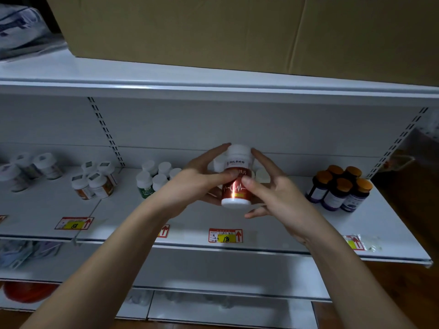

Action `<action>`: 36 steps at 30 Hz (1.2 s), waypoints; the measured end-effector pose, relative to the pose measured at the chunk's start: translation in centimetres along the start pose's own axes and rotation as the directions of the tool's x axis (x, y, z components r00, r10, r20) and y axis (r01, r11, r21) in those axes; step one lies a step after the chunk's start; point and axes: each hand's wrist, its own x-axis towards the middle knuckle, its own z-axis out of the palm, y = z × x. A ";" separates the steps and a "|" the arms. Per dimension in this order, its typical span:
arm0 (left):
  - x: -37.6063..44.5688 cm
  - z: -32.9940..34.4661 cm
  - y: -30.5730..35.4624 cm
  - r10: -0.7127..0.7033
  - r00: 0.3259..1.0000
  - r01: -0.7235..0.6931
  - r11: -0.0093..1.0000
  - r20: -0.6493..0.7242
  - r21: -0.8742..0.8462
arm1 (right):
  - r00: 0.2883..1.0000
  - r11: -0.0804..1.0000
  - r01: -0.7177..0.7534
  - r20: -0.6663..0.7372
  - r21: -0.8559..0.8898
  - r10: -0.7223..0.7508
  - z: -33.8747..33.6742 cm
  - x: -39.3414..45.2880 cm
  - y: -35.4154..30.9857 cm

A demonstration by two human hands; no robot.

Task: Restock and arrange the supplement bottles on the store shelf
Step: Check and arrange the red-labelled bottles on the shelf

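Observation:
A white bottle with a shiny red label [236, 186] is held up in front of the middle of the white shelf [273, 233]. My left hand [202, 181] grips it from the left, thumb across the label. My right hand [268, 188] holds it from the right, thumb on the label and forefinger up by the cap. Behind the bottle stand more white-capped bottles [261, 174], mostly hidden. Green-labelled white bottles [154, 178] stand to the left, and dark bottles with orange caps [342, 187] to the right.
Orange-labelled bottles [95, 180] and more white bottles [28, 170] stand further left. Price tags [225, 235] line the shelf's front edge. A large cardboard box [237, 29] sits on the shelf above. Lower shelves hold bagged goods [21, 254].

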 end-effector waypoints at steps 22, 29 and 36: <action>3.8 0.1 -3.1 0.160 0.980 -0.152 0.986 -0.121 0.068 | 0.995 0.995 0.088 -0.034 -0.056 -0.090 -1.5 2.6 6.9; 7.8 -0.9 -0.3 0.213 0.960 -0.193 0.974 -0.183 0.118 | 0.755 0.914 0.008 -0.596 -0.407 -0.272 -5.7 5.0 14.7; 13.6 -0.7 0.0 0.165 0.948 -0.113 0.974 -0.271 0.196 | 0.938 0.483 -0.308 -0.346 -0.820 0.011 -8.0 6.8 21.2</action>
